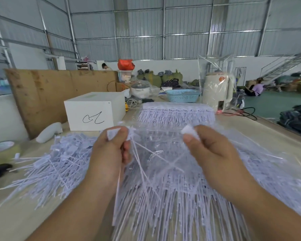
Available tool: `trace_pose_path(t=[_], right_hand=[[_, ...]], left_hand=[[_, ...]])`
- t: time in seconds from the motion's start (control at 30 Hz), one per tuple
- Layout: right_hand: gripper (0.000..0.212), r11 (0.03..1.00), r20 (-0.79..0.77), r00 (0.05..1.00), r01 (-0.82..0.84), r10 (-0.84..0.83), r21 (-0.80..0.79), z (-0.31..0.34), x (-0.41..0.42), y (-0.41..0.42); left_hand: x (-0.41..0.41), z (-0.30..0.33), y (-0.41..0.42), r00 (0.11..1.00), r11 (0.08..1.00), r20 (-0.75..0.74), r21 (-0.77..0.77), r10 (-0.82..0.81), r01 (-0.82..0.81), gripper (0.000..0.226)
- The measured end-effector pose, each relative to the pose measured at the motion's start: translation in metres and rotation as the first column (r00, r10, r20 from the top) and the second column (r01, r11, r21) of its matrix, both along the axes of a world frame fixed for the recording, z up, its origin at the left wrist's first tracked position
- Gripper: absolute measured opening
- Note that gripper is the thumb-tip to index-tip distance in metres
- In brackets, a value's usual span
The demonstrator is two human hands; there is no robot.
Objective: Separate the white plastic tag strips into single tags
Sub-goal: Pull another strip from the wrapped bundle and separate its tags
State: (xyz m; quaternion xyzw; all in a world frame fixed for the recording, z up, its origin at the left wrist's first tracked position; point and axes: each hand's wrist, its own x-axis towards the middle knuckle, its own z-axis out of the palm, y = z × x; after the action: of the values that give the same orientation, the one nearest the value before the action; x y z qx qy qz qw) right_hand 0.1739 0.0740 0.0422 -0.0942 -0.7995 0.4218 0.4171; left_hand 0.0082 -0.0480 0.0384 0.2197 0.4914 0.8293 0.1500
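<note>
My left hand (109, 150) pinches the heads of white plastic tags (113, 133) between thumb and fingers, their thin tails hanging down below the fist. My right hand (208, 153) pinches a white tag head (188, 130) at its thumb tip, a short way right of the left hand. Under both hands lies a big heap of joined tag strips (172, 197) on clear plastic. A loose pile of single tags (59, 164) spreads on the table to the left. Another stack of tag strips (175, 113) lies behind.
A white box (94, 112) with a scribble stands at the back left, in front of a cardboard sheet (47, 94). A tape roll (2, 150) sits at the left edge. A blue basket (182, 95), a cream appliance (217, 91) and cables lie behind. People sit far right.
</note>
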Motion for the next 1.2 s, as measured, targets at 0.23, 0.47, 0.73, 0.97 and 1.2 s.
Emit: trace_pose_path(t=[0.23, 0.47, 0.73, 0.97, 1.2], right_hand=[[0.054, 0.942, 0.405, 0.874, -0.326, 0.268, 0.079, -0.009, -0.007, -0.003], [0.049, 0.936, 0.413, 0.874, -0.332, 0.257, 0.119, -0.007, -0.004, -0.002], [0.037, 0.965, 0.466, 0.863, -0.252, 0.192, 0.07, -0.003, 0.001, 0.002], [0.026, 0.964, 0.209, 0.978, -0.03, -0.027, 0.264, -0.005, -0.009, -0.01], [0.042, 0.986, -0.187, 0.97, 0.163, -0.153, 0.037, 0.008, -0.004, -0.002]], left_hand=[[0.03, -0.005, 0.005, 0.862, 0.907, -0.307, -0.258, -0.405, 0.334, 0.009], [0.031, -0.003, 0.002, 0.82, 0.87, -0.33, -0.335, -0.468, 0.362, 0.017], [0.029, 0.002, 0.002, 0.91, 0.939, -0.255, -0.201, -0.326, 0.28, 0.012], [0.039, 0.009, 0.005, 0.944, 0.951, -0.117, -0.012, -0.307, 0.308, 0.019], [0.011, 0.007, -0.002, 0.933, 0.944, 0.166, 0.141, -0.318, 0.297, 0.017]])
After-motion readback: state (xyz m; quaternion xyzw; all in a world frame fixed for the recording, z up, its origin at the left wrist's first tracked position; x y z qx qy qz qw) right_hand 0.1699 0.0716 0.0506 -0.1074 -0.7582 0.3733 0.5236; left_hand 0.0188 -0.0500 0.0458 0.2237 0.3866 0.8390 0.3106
